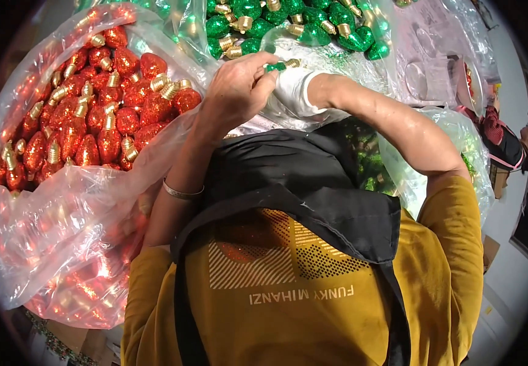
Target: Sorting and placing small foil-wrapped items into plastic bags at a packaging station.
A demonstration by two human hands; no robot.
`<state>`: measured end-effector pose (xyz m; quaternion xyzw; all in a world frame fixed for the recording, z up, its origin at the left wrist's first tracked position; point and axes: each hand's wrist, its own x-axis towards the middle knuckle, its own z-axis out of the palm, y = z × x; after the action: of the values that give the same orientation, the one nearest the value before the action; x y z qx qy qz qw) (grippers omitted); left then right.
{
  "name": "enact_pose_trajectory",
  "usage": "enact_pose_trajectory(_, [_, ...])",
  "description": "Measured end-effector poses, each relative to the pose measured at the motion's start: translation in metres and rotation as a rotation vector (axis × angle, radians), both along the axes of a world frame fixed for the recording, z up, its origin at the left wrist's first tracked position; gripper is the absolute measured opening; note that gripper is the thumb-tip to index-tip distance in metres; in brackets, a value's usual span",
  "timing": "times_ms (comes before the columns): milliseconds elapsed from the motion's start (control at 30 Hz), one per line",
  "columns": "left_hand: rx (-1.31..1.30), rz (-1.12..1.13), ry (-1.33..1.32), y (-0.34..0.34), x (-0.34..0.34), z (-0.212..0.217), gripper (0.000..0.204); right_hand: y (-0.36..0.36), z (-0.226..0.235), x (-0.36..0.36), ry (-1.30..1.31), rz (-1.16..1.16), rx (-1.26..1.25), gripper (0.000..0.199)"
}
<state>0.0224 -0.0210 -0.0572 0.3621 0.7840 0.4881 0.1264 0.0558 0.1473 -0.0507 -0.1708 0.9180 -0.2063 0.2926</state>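
My left hand (239, 85) is closed, its thumb and fingers pinching a green glittery bulb-shaped ornament (274, 66). The ornament's gold screw-style cap points right, toward my other hand. Close beside it is my right hand (291, 91) in a white glove, its bare forearm coming in from the right. The gloved fingers blend into the white, shiny plastic around them, so I cannot make out their pose. Just beyond both hands lies a heap of green glittery bulb ornaments (313, 30) with gold caps.
At left, a large clear plastic bag (63, 201) holds many red glittery bulb ornaments (87, 110). Clear plastic (416, 55) lies at far right. Another bag (422, 140) with green ornaments sits by my right elbow. A person (508, 137) is farther right.
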Motion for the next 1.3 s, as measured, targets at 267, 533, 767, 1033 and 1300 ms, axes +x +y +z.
enact_pose_trajectory(267, [0.141, -0.035, 0.126, 0.003, -0.001, -0.007, 0.023, 0.015, 0.012, -0.013, 0.06, 0.077, 0.239, 0.017])
enact_pose_trajectory(533, [-0.1, -0.156, 0.061, 0.005, 0.0, 0.01, 0.022, 0.021, -0.018, -0.047, -0.021, -0.06, 0.41, 0.023])
enact_pose_trajectory(767, [0.026, -0.145, 0.094, 0.015, 0.002, 0.0, 0.017, 0.03, -0.022, -0.046, 0.05, -0.067, 0.506, 0.028])
enact_pose_trajectory(1033, [0.079, -0.159, 0.068, 0.01, 0.001, 0.0, 0.017, 0.033, -0.034, -0.055, 0.026, 0.143, 0.523, 0.026])
enact_pose_trajectory(1300, [0.135, -0.211, 0.132, 0.01, 0.0, -0.005, 0.013, 0.039, 0.005, -0.031, 0.043, 0.209, 0.492, 0.023])
